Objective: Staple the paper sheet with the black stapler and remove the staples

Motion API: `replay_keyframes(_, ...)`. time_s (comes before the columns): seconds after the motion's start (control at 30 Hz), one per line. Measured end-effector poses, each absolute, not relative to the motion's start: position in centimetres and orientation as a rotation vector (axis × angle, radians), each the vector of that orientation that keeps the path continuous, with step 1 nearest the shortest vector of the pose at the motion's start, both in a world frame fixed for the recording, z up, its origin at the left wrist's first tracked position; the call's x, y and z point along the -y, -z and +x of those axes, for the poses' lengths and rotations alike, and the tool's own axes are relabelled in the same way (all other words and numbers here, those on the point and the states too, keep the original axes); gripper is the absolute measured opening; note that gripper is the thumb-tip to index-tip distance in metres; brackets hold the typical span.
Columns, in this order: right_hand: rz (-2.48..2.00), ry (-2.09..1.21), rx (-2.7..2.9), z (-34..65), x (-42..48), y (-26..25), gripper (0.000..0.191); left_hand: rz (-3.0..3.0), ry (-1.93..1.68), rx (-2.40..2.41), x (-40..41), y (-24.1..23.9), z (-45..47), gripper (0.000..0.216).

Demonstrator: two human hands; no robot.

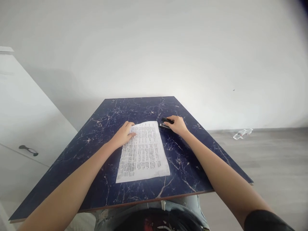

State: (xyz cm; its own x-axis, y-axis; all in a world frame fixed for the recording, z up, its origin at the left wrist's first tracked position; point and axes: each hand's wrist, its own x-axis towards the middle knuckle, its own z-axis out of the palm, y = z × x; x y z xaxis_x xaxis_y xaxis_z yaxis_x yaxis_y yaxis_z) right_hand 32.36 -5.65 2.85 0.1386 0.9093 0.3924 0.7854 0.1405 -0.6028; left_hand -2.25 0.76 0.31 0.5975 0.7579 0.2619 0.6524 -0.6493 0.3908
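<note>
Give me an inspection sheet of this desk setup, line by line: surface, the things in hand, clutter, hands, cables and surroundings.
Surface: dark blue marbled tabletop, lying flat.
Things in hand: printed paper sheet flat near the middle; black stapler at the sheet's far right corner.
Clutter: nothing seen on the tabletop.
Hands: left hand rests flat on the sheet's far left corner; right hand lies over the stapler, grip unclear.
Cables: nothing seen.
Surroundings: white wall behind; white cabinet with a dark handle at left; clear plastic bottle lying on the grey floor at right.
</note>
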Motion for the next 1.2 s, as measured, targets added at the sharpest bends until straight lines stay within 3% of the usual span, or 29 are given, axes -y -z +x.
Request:
replay_keyframes(0.2,-1.466,-0.523,1.84,32.4,5.9,-3.1,0.025,2.506,-0.894,-1.172,-2.3,-0.3,-4.3,0.026)
replay_keyframes(0.4,-1.284,-0.667,1.966,30.2,6.8,-3.4,0.028,2.462,-0.869,-1.183,-2.2,-0.2,-4.0,0.028)
replay_keyframes(0.7,-1.3,-0.463,2.127,26.7,7.8,-4.0,0.02,2.399,-0.869,-1.188,-2.1,-0.4,-4.0,0.03)
replay_keyframes(0.8,-1.274,-0.38,2.186,26.0,8.0,-4.1,0.029,2.371,-0.842,-1.166,-1.7,-0.6,-3.7,0.031)
replay_keyframes(0.97,-1.346,-0.108,2.264,24.3,8.5,-3.7,0.043,2.348,-0.859,-1.199,-1.5,-0.7,-3.5,0.031)
replay_keyframes(1.2,-1.448,0.375,2.538,21.8,8.5,-1.9,0.039,2.349,-0.916,-1.197,-1.8,-0.4,-3.6,0.027)
